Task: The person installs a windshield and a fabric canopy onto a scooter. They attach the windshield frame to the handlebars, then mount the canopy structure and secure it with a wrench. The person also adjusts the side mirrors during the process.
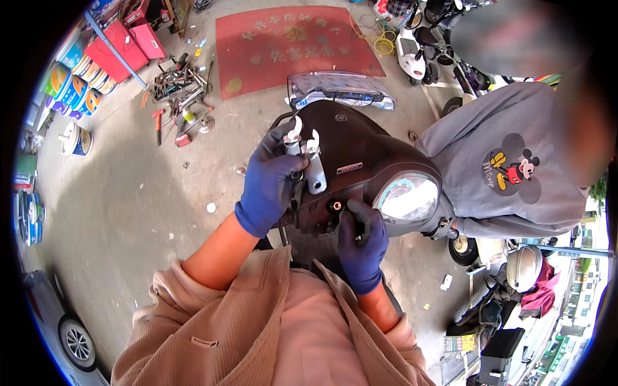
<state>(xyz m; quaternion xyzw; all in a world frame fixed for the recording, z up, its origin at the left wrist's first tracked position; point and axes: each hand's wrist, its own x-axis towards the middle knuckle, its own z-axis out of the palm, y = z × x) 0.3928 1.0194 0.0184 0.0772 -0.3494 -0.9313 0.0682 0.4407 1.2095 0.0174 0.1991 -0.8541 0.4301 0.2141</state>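
Note:
A dark scooter body (351,145) with a round dashboard (400,196) stands in front of me. My left hand (265,180), in a blue and black work glove, is closed around a silver metal bracket (316,172) with two upright white hooks (313,140). It holds the bracket over the scooter's panel. My right hand (364,243), gloved alike, has its fingers bent together against the panel. Anything between those fingertips is hidden. Just left of them sits a round black fitting with a copper-coloured centre (336,206).
A person in a grey sweatshirt (508,161) stands close at the right. Beyond the scooter lie a clear plastic-wrapped part (340,90) and a red mat (283,38). Hand tools (183,90) are piled at the far left, near paint buckets (77,140). Parked scooters (412,55) line the right.

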